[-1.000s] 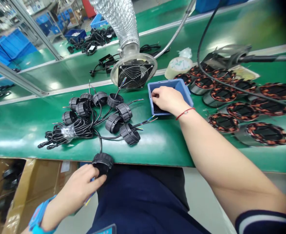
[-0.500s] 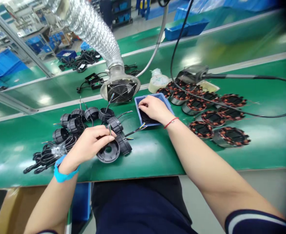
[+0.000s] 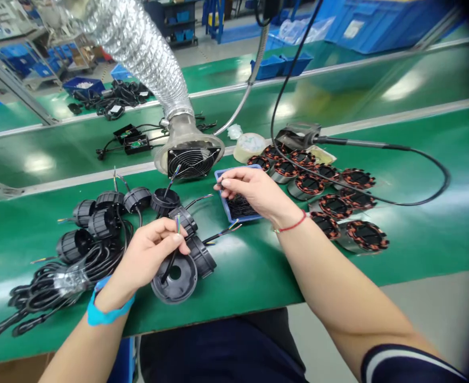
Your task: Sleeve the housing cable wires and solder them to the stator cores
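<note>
As the right hand [image 3: 254,192] has risen from the blue bin [image 3: 244,218], its grip pinches 1 small dark piece [image 3: 219,186], so 2 hands are occupied, the left hand [image 3: 146,252] pinching wires [image 3: 178,223] above the black cap [image 3: 180,291].

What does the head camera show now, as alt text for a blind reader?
A person's left hand pinches coloured wires rising from an open black cap, while the right hand holds a small dark piece at a blue bin. More caps, bundled cables and copper-coloured coil rings lie on the green bench; behind is a fan with a silver duct.
</note>
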Demonstrator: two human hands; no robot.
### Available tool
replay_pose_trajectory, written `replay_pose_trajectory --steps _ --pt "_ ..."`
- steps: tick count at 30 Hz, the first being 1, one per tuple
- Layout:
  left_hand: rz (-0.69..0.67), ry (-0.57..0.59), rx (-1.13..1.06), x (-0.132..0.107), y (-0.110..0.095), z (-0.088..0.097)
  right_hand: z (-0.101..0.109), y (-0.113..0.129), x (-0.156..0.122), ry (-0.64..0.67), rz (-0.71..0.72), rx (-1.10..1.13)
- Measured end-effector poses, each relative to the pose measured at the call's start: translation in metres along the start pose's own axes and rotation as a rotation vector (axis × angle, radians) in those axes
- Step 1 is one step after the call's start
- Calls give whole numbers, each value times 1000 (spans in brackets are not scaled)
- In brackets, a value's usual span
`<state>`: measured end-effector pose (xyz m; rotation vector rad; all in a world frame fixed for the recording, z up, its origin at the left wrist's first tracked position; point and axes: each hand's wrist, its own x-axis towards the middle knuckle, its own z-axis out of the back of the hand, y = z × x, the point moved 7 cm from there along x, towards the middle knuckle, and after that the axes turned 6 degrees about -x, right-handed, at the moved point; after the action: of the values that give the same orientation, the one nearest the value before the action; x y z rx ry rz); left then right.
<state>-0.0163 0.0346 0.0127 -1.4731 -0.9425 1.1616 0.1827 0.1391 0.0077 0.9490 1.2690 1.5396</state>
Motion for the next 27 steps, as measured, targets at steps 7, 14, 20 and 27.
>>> replay_pose_trajectory --steps 7,14,20,27 --pt "-63 16 190 -2 -6 -6 -53 45 -47 267 82 16" --pt "-91 31 243 -1 -10 -8 -49 55 -50 270 184 -109" --pt "-91 31 260 -2 -11 -8 -49 58 -51 271 216 -157" --pt "-100 38 269 -2 -12 -9 -47 61 -53 248 258 -215"
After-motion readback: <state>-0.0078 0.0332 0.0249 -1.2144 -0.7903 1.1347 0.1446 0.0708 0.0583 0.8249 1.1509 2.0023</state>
